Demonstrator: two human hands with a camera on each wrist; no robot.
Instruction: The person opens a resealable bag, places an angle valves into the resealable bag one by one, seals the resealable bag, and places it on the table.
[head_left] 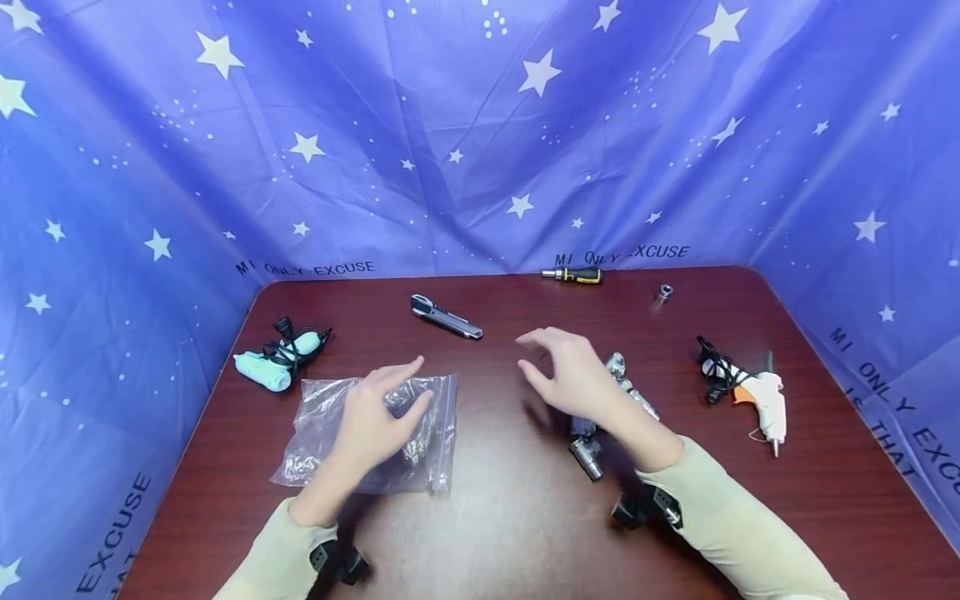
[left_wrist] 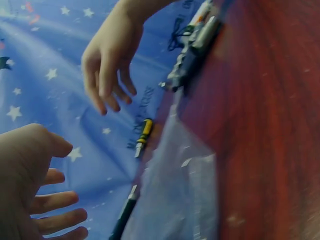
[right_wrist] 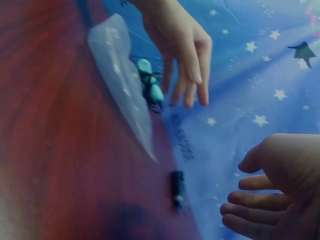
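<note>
Clear plastic bag (head_left: 322, 421) partly hidden under left hand (head_left: 372, 423), right hand (head_left: 573, 379) covering metal tool (head_left: 592, 446), fingers spread, empty

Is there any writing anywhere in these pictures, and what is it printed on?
"MI ONLY EXCUSE": on the blue starred cloth behind the table, at back left.
"MI ONLY EXCUSE": again at back centre, partly creased.
"EXCUSE": on the cloth at lower left.
"MI ONLY EXCUSE IS THAT": broken across folds on the right side of the cloth.
Tools and the plastic bag: no readable text.
Wrist views: too blurred to read.
</note>
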